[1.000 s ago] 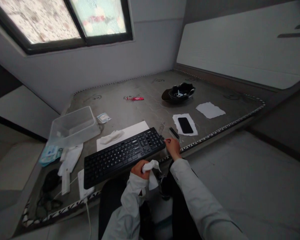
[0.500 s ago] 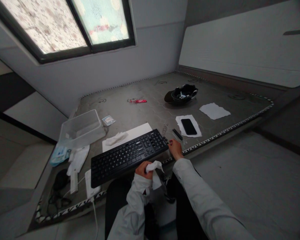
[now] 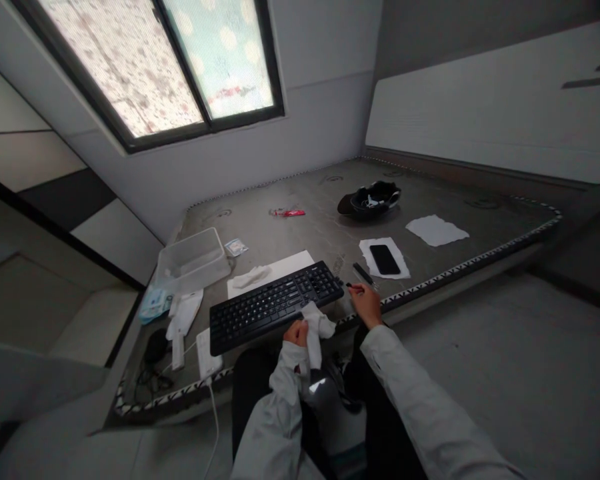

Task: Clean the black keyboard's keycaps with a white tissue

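Observation:
A black keyboard point(image 3: 275, 305) lies at the near edge of a grey mattress-like surface point(image 3: 320, 227). My left hand point(image 3: 297, 331) is closed round a crumpled white tissue point(image 3: 316, 325), held against the keyboard's front right edge. My right hand point(image 3: 366, 299) rests just right of the keyboard, fingers pinched on a small dark thing that I cannot make out. A black pen-like tool point(image 3: 363, 273) lies beside that hand.
A black phone point(image 3: 384, 259) lies on white paper, with another white sheet point(image 3: 436, 230) and a black cap point(image 3: 370, 199) beyond. To the left stand a clear plastic box point(image 3: 193, 261), a wadded tissue point(image 3: 251, 276), wipe packets, a mouse point(image 3: 156, 345) and a white cable. A red wrapper point(image 3: 287, 213) lies far back.
The view has tilted and shifted, so everything sits further right and lower. My left hand with the tissue rose from below the edge to the keyboard's front. My right hand barely moved.

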Available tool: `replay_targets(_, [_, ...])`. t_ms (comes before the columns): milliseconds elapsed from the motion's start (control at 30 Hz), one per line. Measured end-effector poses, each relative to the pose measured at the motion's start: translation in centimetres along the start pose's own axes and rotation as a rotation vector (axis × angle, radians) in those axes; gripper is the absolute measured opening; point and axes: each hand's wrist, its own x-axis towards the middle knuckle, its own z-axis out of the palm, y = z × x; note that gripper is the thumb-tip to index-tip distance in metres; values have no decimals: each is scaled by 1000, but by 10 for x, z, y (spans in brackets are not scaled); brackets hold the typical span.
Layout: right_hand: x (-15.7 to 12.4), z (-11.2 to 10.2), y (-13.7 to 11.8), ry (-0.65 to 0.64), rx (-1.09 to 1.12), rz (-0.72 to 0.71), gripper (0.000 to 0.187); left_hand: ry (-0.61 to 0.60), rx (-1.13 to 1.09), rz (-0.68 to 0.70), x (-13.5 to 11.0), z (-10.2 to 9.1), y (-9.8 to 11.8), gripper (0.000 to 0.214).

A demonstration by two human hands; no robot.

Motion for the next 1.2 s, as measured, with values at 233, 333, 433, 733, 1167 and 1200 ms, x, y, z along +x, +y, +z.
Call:
replay_targets(233, [-45,-36,-42,56,121,-189,39,85,-76,-12,5,-3,-9,52])
replay_targets(333, [-72,-47,-65,-43,205,-277,36,111,-129,-17,3,-3,-12,57])
replay_targets(433, [-95,-51,-85,-169,258,-335,31,107,-228,-44,-1,-4,-15,57])
replay_targets(733, [-114,-35,-96,-320,236,-263,25,23,-419,-124,-6,-2,-11,53])
replay_targets(1167, [-117,-33,-100,-376,249,-298,24,-49,-607,-72,-9,-9,-12,42])
replay_targets(1200, [-118,-33,-102,-382,251,-311,24,-48,-590,-50,-8,-9,-12,40])
